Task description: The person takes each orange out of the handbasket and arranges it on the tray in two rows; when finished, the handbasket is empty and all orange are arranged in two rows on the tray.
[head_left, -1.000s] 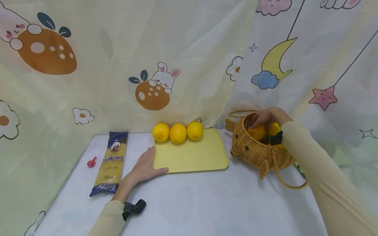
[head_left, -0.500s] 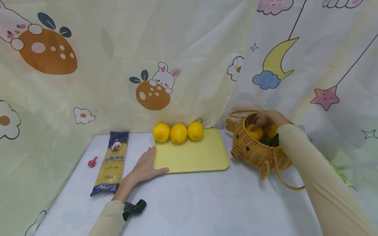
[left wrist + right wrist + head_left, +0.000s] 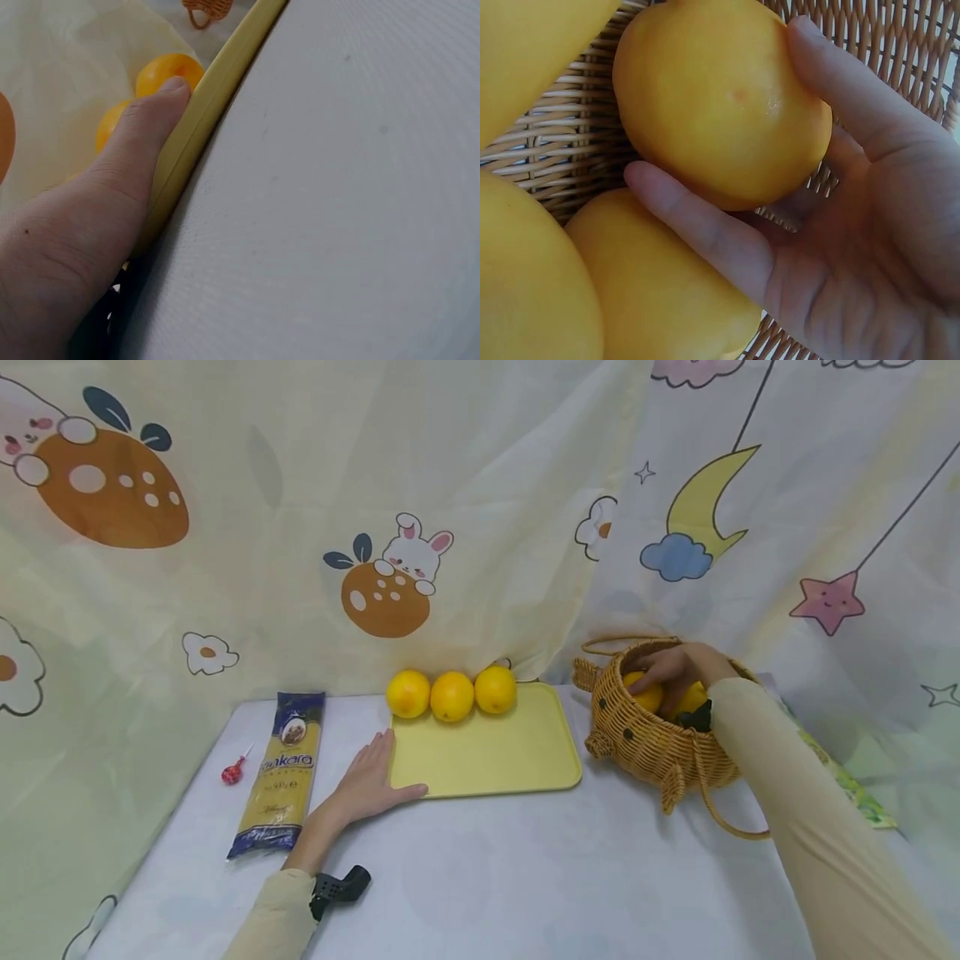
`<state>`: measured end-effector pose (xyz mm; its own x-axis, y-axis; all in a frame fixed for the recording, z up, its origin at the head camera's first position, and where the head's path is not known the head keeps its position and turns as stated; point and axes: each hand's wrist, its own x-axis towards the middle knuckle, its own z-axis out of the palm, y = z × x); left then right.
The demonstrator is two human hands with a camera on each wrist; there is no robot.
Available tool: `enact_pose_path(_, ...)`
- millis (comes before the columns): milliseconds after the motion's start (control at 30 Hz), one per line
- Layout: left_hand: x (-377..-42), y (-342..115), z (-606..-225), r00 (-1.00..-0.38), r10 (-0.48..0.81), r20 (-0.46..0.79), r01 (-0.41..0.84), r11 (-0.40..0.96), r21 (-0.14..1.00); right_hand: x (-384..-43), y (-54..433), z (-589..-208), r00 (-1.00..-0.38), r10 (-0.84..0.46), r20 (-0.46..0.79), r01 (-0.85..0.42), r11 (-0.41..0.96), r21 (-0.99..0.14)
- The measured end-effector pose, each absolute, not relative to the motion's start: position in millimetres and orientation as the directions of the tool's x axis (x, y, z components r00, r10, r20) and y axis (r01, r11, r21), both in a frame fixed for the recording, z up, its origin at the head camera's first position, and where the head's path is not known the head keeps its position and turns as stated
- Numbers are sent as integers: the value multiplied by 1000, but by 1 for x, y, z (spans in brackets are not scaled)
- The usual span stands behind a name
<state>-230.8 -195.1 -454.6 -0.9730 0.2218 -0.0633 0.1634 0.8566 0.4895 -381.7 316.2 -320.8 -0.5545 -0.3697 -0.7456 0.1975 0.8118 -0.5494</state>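
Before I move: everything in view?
Tray: one, yellow, centre
Fruits: three, yellow, tray's far edge
Pig-shaped wicker basket: one, tan, right
Basket fruits: at least four, yellow, inside
Ankara packet: one, yellow and blue, left
Lollipop: one, red, far left
Patterned item: one, green, right, partly hidden
Table: one, white, underneath
Printed backdrop: one, pale, behind
Wrist cameras: two, black, wrists
Sleeves: two, beige, forearms
Left hand: one, at tray's edge
Right hand: one, holding basket fruit
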Motion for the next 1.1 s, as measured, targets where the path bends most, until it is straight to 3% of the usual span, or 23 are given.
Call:
enact_pose_path(400, -230, -195, -455, -973, 226, -55, 171, 855, 490, -382, 315, -321, -541, -328, -774, 204, 842, -500)
enact_pose_path(1100, -230, -195, -454, -972, 228, -54, 171, 850, 497, -374, 319, -314, -556, -382, -738, 127, 838, -530)
